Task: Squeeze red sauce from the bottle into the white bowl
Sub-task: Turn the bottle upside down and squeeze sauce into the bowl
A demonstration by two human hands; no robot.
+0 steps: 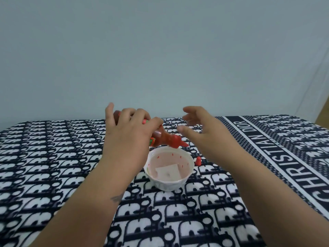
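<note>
My left hand (127,132) is wrapped around a red sauce bottle (165,139), tilted with its red nozzle pointing down and right over the far rim of the white bowl (169,184). The bowl stands on the patterned cloth; its inside has small red dots and a pale square shape at the bottom. My right hand (201,129) hovers just right of the nozzle, fingers spread, holding nothing. A small red cap (198,160) lies on the cloth to the right of the bowl.
A black-and-white patterned cloth (53,175) covers the table, with a lettered stripe along the right side. A plain pale blue wall (160,50) rises behind the table's far edge.
</note>
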